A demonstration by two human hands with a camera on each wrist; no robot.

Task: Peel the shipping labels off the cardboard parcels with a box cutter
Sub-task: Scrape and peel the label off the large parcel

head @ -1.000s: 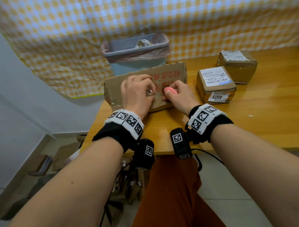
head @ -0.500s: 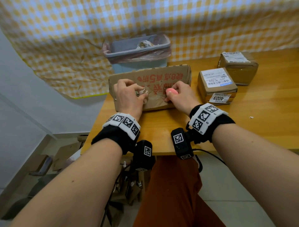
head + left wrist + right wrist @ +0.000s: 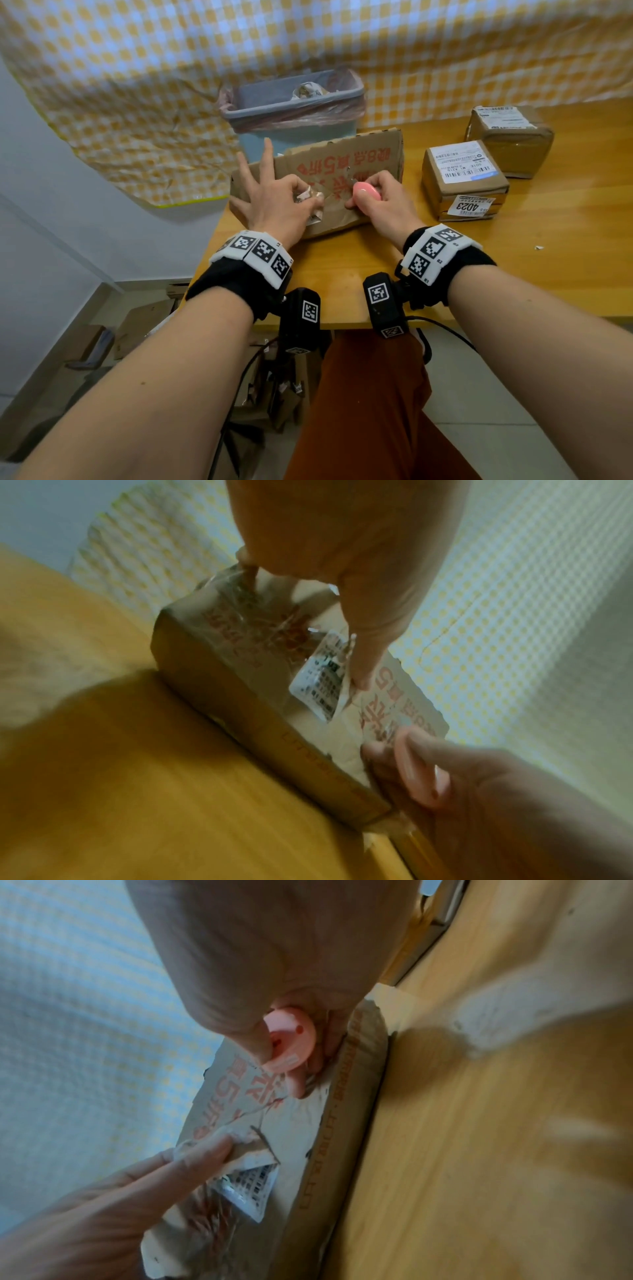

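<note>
Here the flat parcel (image 3: pixel 342 171) lies at the near left corner of the table (image 3: pixel 513 274), just in front of the bin (image 3: pixel 294 113), its printed face up and much of the surface already torn. Left hand (image 3: pixel 274 205): thumb and forefinger pinched on a crumpled scrap of label (image 3: pixel 310 202), other fingers spread and straight, the scrap lifted off the cardboard. From the left wrist view the label (image 3: pixel 320 685) shows as a small white printed piece with clear tape clinging to it, one end raised, the other seemingly stuck down; cannot tell how much holds. Right hand (image 3: pixel 376 198): fingers curled tight round a small round pink cutter (image 3: pixel 366 193), pressed low against the parcel top just right of the scrap; blade itself not visible. Handling judgement: label is thin paper on tape, light, limp, tears easily, so it likely wants a hold close to the line where it remains bonded, pulled low and slow, not by the ragged tip. Cardboard skin is soft and delaminates; it comes away with the label. Parcel looks light and could slide, so some downward pressure from the cutter hand probably helps. Two small boxes (image 3: pixel 462 178) (image 3: pixel 510 137) with labels intact sit well apart to the right, untouched.
</note>
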